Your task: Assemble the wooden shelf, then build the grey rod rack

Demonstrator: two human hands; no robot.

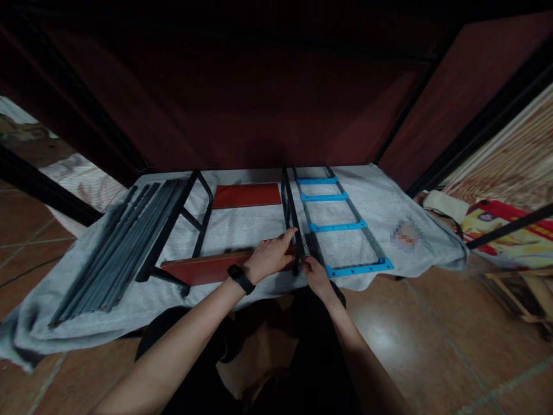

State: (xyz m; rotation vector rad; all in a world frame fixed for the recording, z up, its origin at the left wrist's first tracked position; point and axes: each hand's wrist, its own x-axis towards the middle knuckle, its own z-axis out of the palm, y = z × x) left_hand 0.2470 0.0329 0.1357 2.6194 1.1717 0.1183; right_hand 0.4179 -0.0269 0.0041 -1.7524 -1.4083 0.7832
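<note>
A black metal frame lies on a grey blanket spread over the floor. My left hand rests on the near red-brown wooden board where it meets the frame's right upright, with its fingers curled over the joint. My right hand pinches the lower end of that upright, where a small fastener seems to sit, too small to name. A second red-brown board lies farther back inside the frame. Beside the upright to the right lies a ladder-like rack with blue cross pieces.
A bundle of several grey-black bars lies on the blanket's left side. Dark red panels stand behind it. Brown tile floor surrounds the blanket. A colourful bag and wooden items sit at the right.
</note>
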